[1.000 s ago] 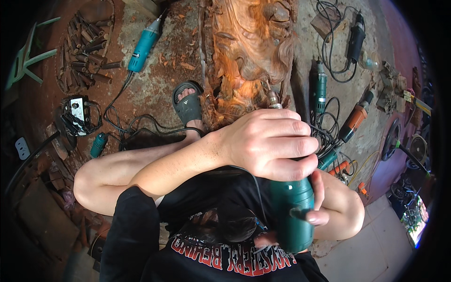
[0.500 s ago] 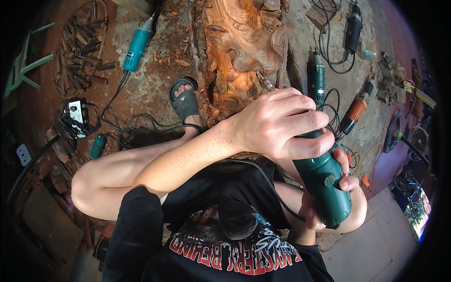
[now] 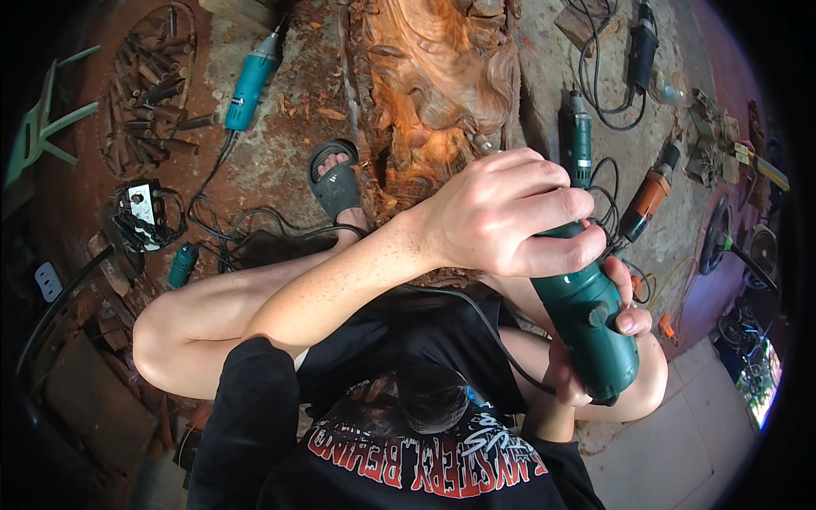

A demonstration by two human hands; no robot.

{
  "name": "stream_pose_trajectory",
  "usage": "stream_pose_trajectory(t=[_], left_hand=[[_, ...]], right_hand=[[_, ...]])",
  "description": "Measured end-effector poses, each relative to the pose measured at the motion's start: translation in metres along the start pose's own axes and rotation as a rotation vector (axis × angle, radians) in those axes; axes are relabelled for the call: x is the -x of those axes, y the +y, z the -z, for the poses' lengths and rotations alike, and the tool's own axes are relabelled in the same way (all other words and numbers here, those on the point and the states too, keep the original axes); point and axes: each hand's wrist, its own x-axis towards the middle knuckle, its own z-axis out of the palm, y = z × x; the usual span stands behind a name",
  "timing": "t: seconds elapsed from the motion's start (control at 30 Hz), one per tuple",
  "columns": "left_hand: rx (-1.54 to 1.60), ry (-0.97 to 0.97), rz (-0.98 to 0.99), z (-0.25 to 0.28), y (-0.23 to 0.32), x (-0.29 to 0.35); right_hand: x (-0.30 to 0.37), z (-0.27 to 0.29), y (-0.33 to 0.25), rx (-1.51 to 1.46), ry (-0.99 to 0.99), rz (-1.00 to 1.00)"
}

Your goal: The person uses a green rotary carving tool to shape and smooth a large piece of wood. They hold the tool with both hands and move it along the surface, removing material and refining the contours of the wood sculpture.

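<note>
A dark green die grinder (image 3: 591,331) lies slantwise across my right thigh, its front end pointing up toward the carved wood (image 3: 446,68). My left hand (image 3: 514,212) is wrapped over the front of its body from above. From beneath, my right hand (image 3: 629,319) grips the rear body, with its thumb and a fingertip showing on the right side and the palm mostly hidden. The grinder's metal tip (image 3: 483,143) shows just beyond my left knuckles, close to the wood's swirled, orange-brown surface. Whether it touches the wood I cannot tell.
A teal grinder (image 3: 251,89) rests at upper left beside wooden-handled chisels (image 3: 153,85). On the right lie another green grinder (image 3: 578,140), an orange one (image 3: 650,200) and a black one (image 3: 642,55), with tangled cords. A control box (image 3: 140,212) stands left of my sandalled foot (image 3: 334,178).
Both hands and the grinder have shifted only slightly, with the grinder's rear end a little higher. My grip is the same, and the view has tilted a touch.
</note>
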Motion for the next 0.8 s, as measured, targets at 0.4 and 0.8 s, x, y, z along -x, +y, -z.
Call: stream_pose_trajectory(t=[0.4, 0.8], left_hand=[[0.041, 0.005, -0.02, -0.002, 0.001, -0.001], [0.034, 0.067, -0.045, -0.004, 0.005, 0.007]], right_hand=[[0.0, 0.006, -0.008, 0.206, -0.103, 0.038], [-0.002, 0.042, -0.006, 0.252, -0.372, 0.094]])
